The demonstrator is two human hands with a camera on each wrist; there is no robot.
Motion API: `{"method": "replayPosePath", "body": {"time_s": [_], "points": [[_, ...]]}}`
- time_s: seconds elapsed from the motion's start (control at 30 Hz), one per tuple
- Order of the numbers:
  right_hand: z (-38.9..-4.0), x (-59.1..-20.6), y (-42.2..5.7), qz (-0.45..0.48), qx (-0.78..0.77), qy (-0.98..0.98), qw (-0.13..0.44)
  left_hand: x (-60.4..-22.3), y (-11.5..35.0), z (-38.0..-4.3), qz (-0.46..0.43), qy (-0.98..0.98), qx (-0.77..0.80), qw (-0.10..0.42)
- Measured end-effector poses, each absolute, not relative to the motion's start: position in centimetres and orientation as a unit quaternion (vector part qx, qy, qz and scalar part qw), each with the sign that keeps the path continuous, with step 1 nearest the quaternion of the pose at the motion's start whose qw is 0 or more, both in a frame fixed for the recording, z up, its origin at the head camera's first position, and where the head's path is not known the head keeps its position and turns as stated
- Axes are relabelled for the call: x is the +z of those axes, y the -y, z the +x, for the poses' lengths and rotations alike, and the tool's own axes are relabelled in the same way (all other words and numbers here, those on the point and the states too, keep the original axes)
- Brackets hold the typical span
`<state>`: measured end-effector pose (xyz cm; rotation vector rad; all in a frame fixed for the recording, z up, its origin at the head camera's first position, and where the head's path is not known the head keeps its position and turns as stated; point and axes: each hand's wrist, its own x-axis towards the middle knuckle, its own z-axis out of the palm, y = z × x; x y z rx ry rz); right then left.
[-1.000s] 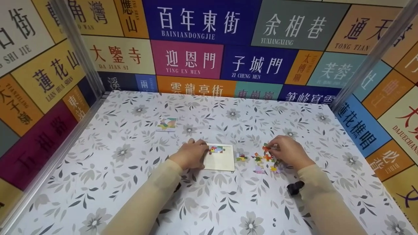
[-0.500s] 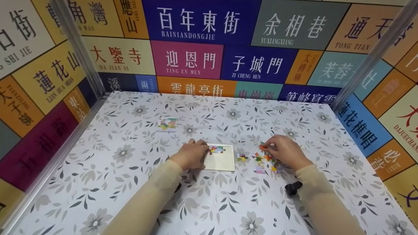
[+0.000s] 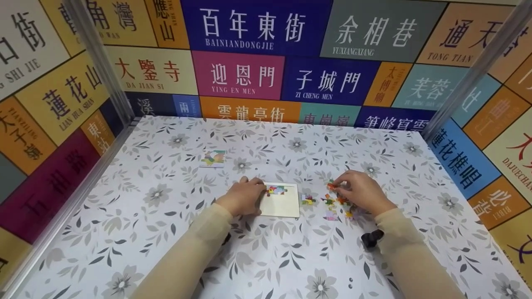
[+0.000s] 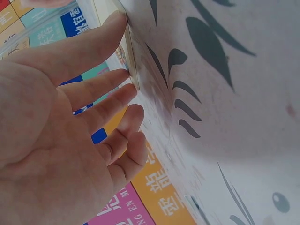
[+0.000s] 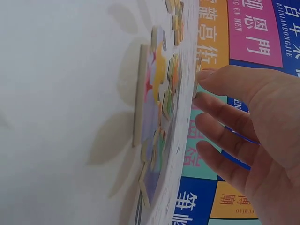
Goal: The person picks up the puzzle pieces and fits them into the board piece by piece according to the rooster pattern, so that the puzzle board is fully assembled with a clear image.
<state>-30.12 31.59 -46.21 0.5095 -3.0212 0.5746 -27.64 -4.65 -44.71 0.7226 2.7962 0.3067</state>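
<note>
In the head view a pale puzzle tray (image 3: 279,204) lies mid-table, with joined colourful puzzle pieces (image 3: 276,190) along its far edge. My left hand (image 3: 244,196) holds the tray's left side, thumb towards the near corner; in the left wrist view its thumb (image 4: 89,44) and fingertips meet the tray edge. My right hand (image 3: 362,189) pinches an orange puzzle piece (image 3: 331,185) between thumb and forefinger, just beyond the loose pieces. The right wrist view shows this piece (image 5: 197,77) edge-on, and a purple-yellow piece (image 5: 149,101) lying nearer.
Loose puzzle pieces (image 3: 331,214) lie between the tray and my right hand, some partly under it. One multicoloured piece (image 3: 308,199) lies right beside the tray. A small square picture card (image 3: 213,158) is at the back left. Printed walls (image 3: 239,77) enclose the flowered table.
My right hand has moved slightly left and away from me, drawing the orange piece out from the other loose pieces. The left hand and tray have stayed in place.
</note>
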Motion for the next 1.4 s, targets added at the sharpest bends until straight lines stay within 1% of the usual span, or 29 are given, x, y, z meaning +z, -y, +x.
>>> {"method": "replayPosePath", "body": {"time_s": [0.2,0.43,0.63,0.9,1.4], "points": [[-30.1,-46.3,-30.9,0.164,0.188,0.968,0.002,-44.8,4.6,-27.7,0.24,-0.957,0.105,0.127],[-30.0,-46.0,-30.0,0.176,0.186,0.967,0.015,-44.7,4.5,-27.8,0.242,-0.956,0.101,0.13],[-29.9,-46.1,-29.0,0.19,0.189,0.963,0.01,-45.0,4.5,-27.7,0.235,-0.957,0.1,0.14],[-30.0,-46.0,-27.8,0.21,0.192,0.959,0.018,-44.8,4.5,-27.7,0.246,-0.956,0.096,0.126],[-30.3,-45.4,-25.4,0.23,0.182,0.956,0.009,-44.7,4.4,-27.7,0.244,-0.956,0.095,0.134]]}}
